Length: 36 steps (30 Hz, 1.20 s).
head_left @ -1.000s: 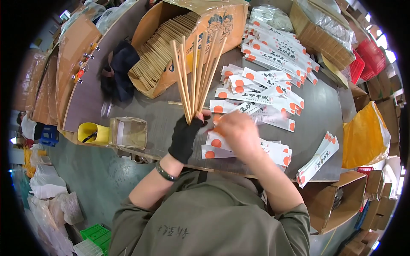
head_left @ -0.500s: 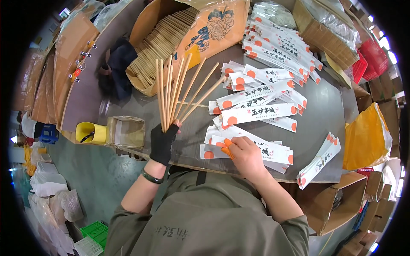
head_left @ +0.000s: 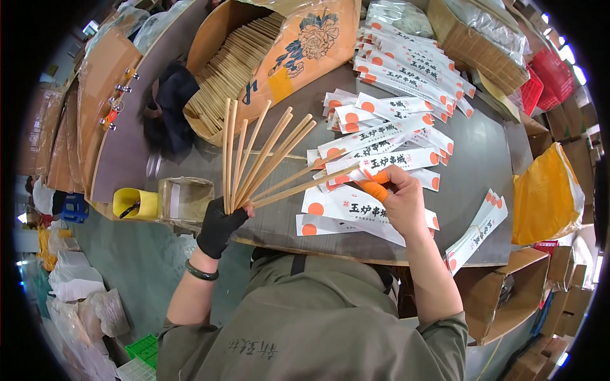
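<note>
My left hand (head_left: 219, 222), in a black fingerless glove, is closed around the lower ends of several wooden chopsticks (head_left: 264, 159), which fan out upward and to the right. Two of them slant toward my right hand (head_left: 401, 197), their tips meeting its fingers. Orange finger covers wrap my right thumb and a finger. These fingers pinch what looks like the white end of a paper chopstick sleeve; my hand hides most of it. Under and beyond that hand, printed white paper sleeves (head_left: 356, 206) with orange dots lie in an overlapping pile on the table (head_left: 273, 236).
A flower-printed carton (head_left: 305, 54) full of chopsticks (head_left: 235, 76) stands at the back. More sleeves (head_left: 406, 70) are stacked back right, and a bundle (head_left: 476, 232) lies at the right edge. A yellow scoop-like container (head_left: 135, 202) and a clear box (head_left: 184, 198) sit left.
My right hand has risen from the near sleeves to the chopstick tips. My left hand has moved left and down, and the chopsticks have fanned wider, with two tipped rightward.
</note>
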Available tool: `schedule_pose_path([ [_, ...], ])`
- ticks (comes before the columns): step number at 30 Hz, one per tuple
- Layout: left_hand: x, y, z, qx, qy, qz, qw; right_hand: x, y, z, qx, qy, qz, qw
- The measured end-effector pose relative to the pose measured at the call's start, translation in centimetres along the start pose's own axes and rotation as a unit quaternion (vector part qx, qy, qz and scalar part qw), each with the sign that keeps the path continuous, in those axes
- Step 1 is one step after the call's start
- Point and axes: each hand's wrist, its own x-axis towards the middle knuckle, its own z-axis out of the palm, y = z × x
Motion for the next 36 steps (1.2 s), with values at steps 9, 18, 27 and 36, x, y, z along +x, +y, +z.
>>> schedule_pose_path([
  [9, 0.8, 2.3, -2.8, 0.212, -0.105, -0.035, 0.971, -0.5, -0.1, -1.3, -0.157, -0.068, -0.189, 0.967],
  [18, 4.9, 1.8, 10.6, -0.079, 0.038, 0.125, 0.988, 1.2, -2.2, 4.8, -0.388, -0.001, -0.434, 0.813],
  [27, 4.7, -1.4, 6.2, 0.006, 0.124, 0.045, 0.991, -3.0, 4.4, 4.8, -0.438, -0.074, -0.411, 0.796],
  [36, 1.9, -1.6, 2.9, 0.001, 0.072, 0.055, 0.996, -1.7, 3.8, 3.7, -0.192, -0.013, -0.248, 0.950],
])
